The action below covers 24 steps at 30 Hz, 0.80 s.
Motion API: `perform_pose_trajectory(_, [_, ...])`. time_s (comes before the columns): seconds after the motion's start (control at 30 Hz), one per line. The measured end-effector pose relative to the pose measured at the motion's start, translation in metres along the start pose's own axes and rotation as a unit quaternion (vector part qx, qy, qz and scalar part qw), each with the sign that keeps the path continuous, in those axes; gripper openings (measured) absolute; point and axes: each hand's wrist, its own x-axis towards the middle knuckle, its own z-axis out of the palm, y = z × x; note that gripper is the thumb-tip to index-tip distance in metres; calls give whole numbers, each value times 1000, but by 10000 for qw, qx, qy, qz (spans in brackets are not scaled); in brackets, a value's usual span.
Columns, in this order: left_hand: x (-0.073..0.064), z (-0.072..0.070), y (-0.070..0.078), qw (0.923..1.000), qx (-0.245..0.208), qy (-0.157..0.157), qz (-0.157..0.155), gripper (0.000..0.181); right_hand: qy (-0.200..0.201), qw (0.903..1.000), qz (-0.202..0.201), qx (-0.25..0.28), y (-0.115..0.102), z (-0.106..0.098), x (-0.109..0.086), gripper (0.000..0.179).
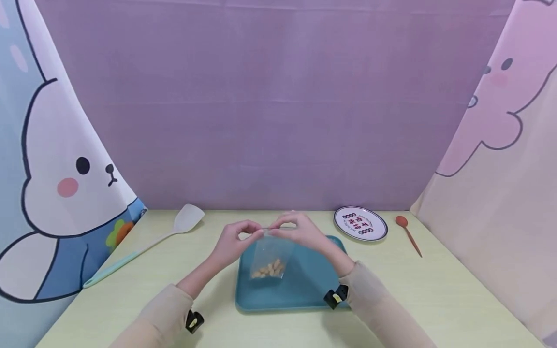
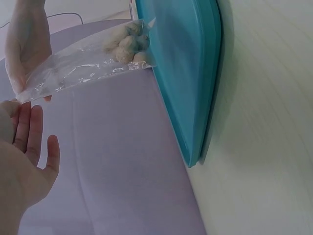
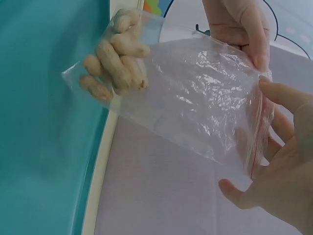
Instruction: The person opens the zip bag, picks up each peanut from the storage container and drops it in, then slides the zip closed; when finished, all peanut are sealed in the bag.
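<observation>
A clear zip bag [image 1: 271, 251] hangs over the teal tray [image 1: 261, 303], with several unshelled peanuts [image 3: 117, 58] gathered at its bottom. My left hand [image 1: 235, 240] pinches the bag's top edge between thumb and fingers. Beside it, my right hand [image 1: 300, 231] pinches the same edge, its thumb close to the left thumb. In the right wrist view, the red zip strip [image 3: 257, 132] runs along the top by the right hand's fingers. The left wrist view shows the bag [image 2: 73, 68] stretching from the fingertips down toward the tray.
A spatula [image 1: 188, 220] with a white head and mint handle lies at the left. At the back right is a white plate [image 1: 339, 223] with red lettering and a dark rim. Farther right rests a reddish-brown spoon [image 1: 402, 222]. A purple curtain [image 1: 270, 121] stands behind the table.
</observation>
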Motion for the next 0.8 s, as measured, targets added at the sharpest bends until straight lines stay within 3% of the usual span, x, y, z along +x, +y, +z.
perform_pose_trajectory(0.2, [-1, 1, 1, 10000, 4, 9, -76, 16, 58, 9986, -392, -360, 0, 2, 0, 11])
perform_pose_trajectory(0.47, [-2, 2, 2, 9999, 19, 42, -115, 14, 124, 9956, -290, -877, -4, 5, -2, 6])
perform_pose_trajectory(0.8, [1, 5, 1, 9982, 95, 450, 393, 9, 354, 9953, -119, -891, -5, 1, 1, 4])
